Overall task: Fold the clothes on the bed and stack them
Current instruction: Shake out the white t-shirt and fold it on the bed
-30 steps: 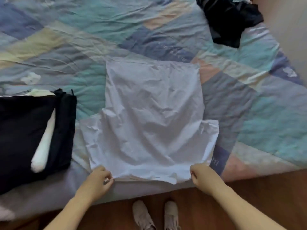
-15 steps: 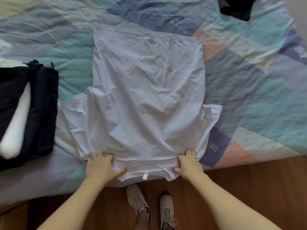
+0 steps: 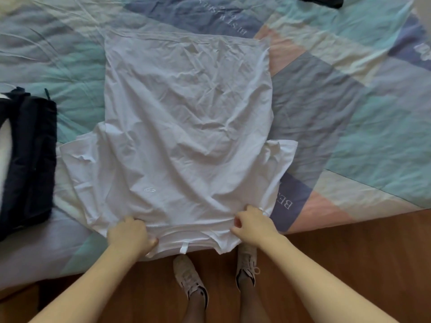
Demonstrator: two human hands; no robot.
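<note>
My left hand (image 3: 130, 236) and right hand (image 3: 253, 226) each pinch the near shoulder line of the white T-shirt (image 3: 186, 127), one on either side of the neck opening. Both hands are closed on fabric, fingers curled over the seam.

Change since a second ago: the hands have moved inward from the outer corners to the shoulders, and the collar end has been drawn toward me. The collar and its small white label (image 3: 183, 247) now overhang the near edge of the bed (image 3: 349, 108). I judge this to be the spreading step, with the first fold not yet made.

The shirt lies flat, hem far, collar near, still creased across the body. The left sleeve (image 3: 77, 155) and right sleeve (image 3: 282, 155) lie spread outward.

Edges and room:
- Near: the bed edge runs under my hands; beyond it are the wooden floor (image 3: 361, 252) and my shoes (image 3: 190, 276). More pull toward me risks the shirt sliding off.
- Left: the folded dark stack (image 3: 30, 159) sits near the left sleeve, apart from it. Room is narrow there.
- Right: open quilt beside the right sleeve; ample room to fold inward.
- Far: open quilt past the hem; a dark unfolded garment (image 3: 321, 0) shows at the top edge, well apart.
</note>
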